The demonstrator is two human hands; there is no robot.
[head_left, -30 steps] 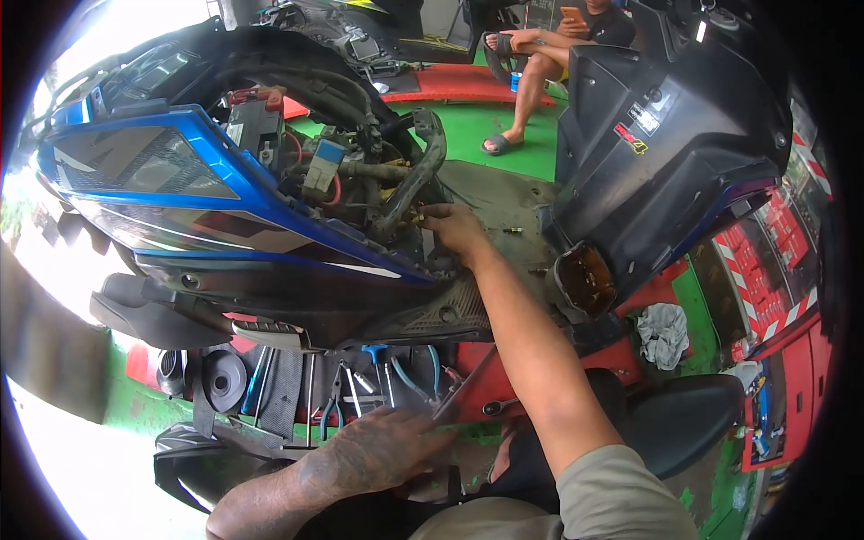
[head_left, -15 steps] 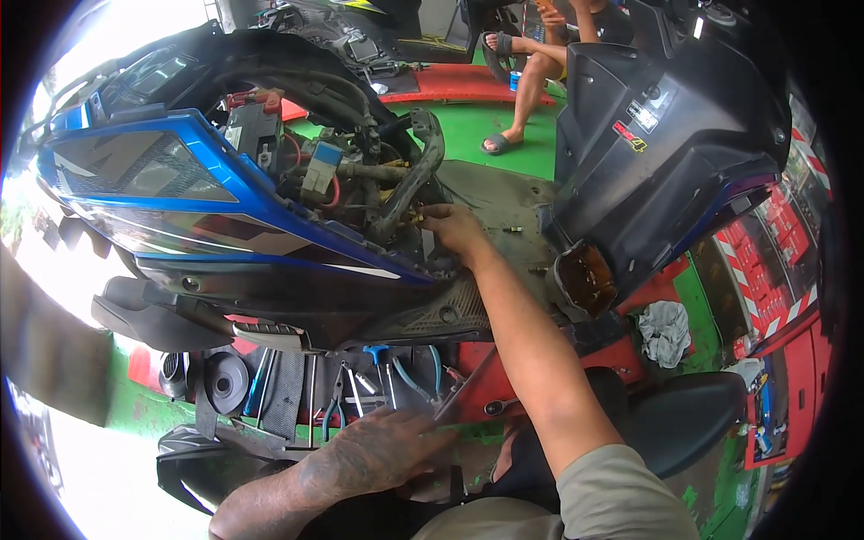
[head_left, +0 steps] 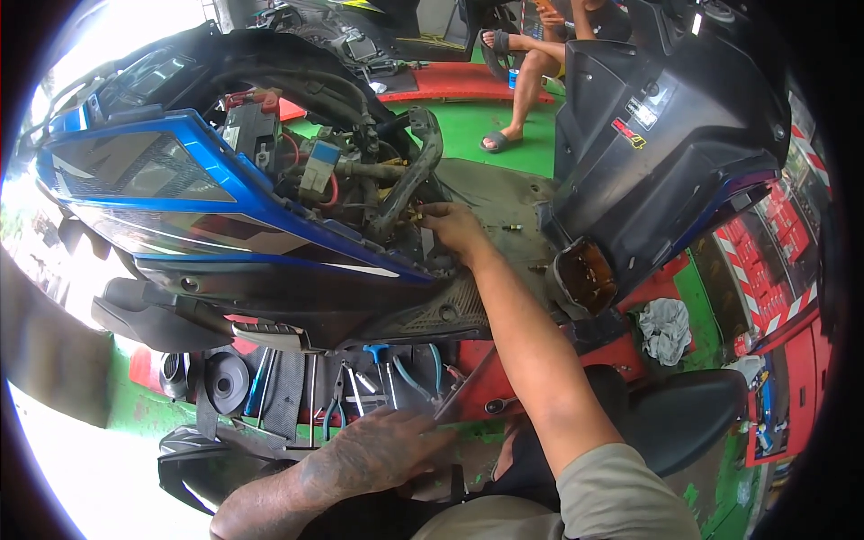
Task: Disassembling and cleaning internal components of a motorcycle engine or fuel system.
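Observation:
A partly dismantled blue-and-black scooter (head_left: 153,225) lies across the view, its battery (head_left: 243,135), wires and hoses exposed. My right hand (head_left: 454,229) reaches into that opening, fingers closed around a small brass-coloured fitting (head_left: 417,216) beside a thick black frame bracket (head_left: 400,198); its fingertips are partly hidden. A small metal piece (head_left: 512,228) lies on the dusty floorboard (head_left: 486,193) to the right. My left hand (head_left: 387,445), tattooed, is low in the view below the tools, fingers apart and apparently holding nothing.
Pliers (head_left: 427,382), screwdrivers and round covers (head_left: 225,382) lie on a mat on the red lift, near a crumpled rag (head_left: 663,333). A black seat (head_left: 684,418) is at lower right. A person (head_left: 531,67) with a phone sits beyond the scooter. Red tool cabinets (head_left: 792,387) stand at right.
My hands stay almost where they were. The seated person has raised an arm and shifted the phone up and to the left.

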